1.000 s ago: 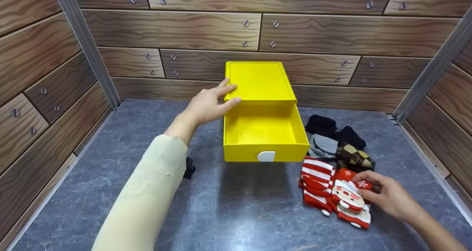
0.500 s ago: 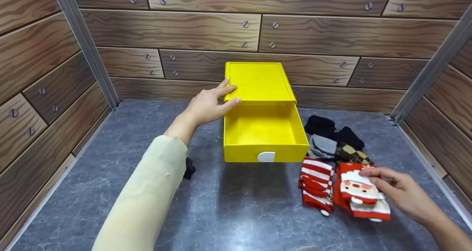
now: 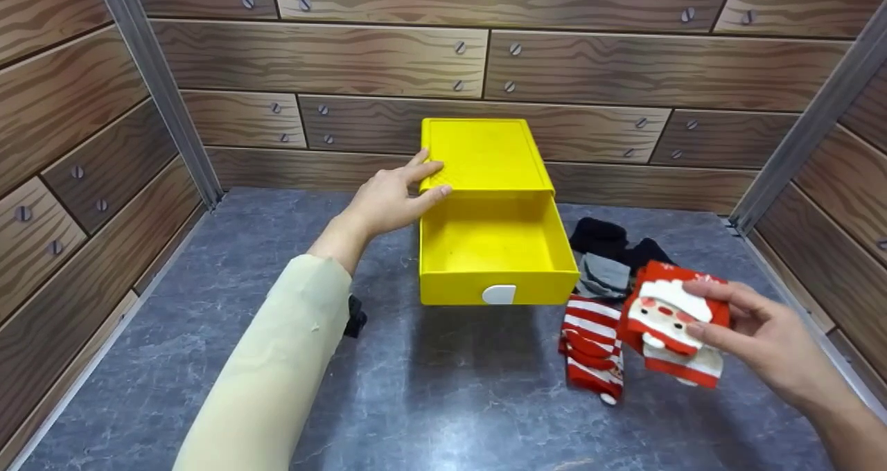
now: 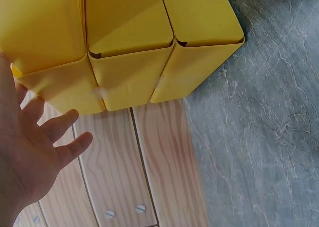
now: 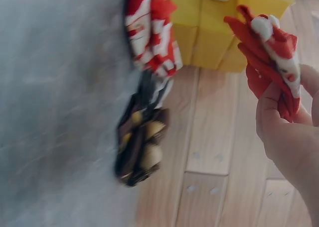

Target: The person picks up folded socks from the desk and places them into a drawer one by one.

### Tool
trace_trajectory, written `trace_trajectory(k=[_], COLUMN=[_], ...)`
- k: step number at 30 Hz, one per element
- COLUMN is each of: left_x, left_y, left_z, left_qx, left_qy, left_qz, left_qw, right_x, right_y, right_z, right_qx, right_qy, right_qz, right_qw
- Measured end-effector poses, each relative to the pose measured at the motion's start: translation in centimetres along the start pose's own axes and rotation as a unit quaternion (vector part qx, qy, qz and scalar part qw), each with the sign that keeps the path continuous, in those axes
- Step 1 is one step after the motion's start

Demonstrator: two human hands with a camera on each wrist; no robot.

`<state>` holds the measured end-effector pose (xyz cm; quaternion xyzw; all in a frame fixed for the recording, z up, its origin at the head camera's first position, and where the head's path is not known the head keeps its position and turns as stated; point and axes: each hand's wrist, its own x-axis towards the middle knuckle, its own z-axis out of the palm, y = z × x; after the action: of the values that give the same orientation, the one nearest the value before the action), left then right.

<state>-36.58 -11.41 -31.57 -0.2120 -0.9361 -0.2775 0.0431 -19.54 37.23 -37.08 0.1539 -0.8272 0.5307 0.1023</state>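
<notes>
My left hand [image 3: 391, 197] rests flat, fingers straight, against the top left edge of the yellow box [image 3: 485, 154] at 12 o'clock on the desk [image 3: 443, 388]; its drawer [image 3: 496, 253] stands pulled out toward me and looks bare inside. From the left wrist view the hand [image 4: 30, 157] is spread and relaxed beside the yellow plastic, gripping nothing.

At about 4 o'clock from the drawer a striped sock [image 3: 592, 343] lies folded on the desk, with a grey sock [image 3: 604, 276] and black socks [image 3: 599, 234] bunched behind it, near the drawer's right wall. The right wrist view also shows a dark diamond-patterned sock [image 5: 139, 147] in that heap.

Farther right, my right hand [image 3: 759, 339] pinches a folded Santa sock [image 3: 669, 322] between thumb and fingers, lifted clear of the desk at 3 o'clock, just right of the striped one and not touching it. The right wrist view shows the fingers [image 5: 271, 112] curled round the bundle's lower edge.

I judge the Santa sock light, soft and limp: it will sag and may unfold if held by one layer. The thick folded middle, pinched through all layers, seems the safest hold. Knit fabric should not slip, and nothing here looks breakable.
</notes>
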Motion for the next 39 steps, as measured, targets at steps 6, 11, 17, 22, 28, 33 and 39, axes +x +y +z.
trace_trajectory(k=[6, 11, 17, 22, 28, 33, 39], left_x=[0.1, 0.1, 0.1, 0.1, 0.1, 0.2, 0.2], left_y=[0.0, -0.1, 0.0, 0.1, 0.1, 0.1, 0.1], left_z=[0.0, 0.0, -0.1, -0.1, 0.0, 0.1, 0.0], left_qx=[0.001, 0.000, 0.000, -0.003, 0.005, 0.013, 0.007], left_qy=[-0.003, -0.004, -0.003, -0.004, 0.001, 0.001, -0.007], left_qz=[0.000, -0.001, -0.001, -0.002, -0.001, -0.003, -0.014], left_qw=[1.0000, 1.0000, 1.0000, 1.0000, 1.0000, 0.9999, 0.9999], right_x=[1.4, 3.2, 6.1, 8.8, 11.9, 13.9, 15.7], right_y=[-3.8, -7.3, -10.9, -12.7, -13.3, -12.9, -12.5], right_z=[1.1, 1.8, 3.6, 6.0, 9.3, 11.5, 13.0], right_qx=[0.088, 0.073, 0.063, 0.052, 0.067, 0.086, 0.056], right_qy=[-0.009, -0.016, -0.037, -0.053, -0.098, -0.145, -0.197], right_qz=[-0.057, -0.077, -0.088, -0.072, -0.036, 0.006, 0.042], right_qw=[0.994, 0.994, 0.993, 0.995, 0.992, 0.986, 0.978])
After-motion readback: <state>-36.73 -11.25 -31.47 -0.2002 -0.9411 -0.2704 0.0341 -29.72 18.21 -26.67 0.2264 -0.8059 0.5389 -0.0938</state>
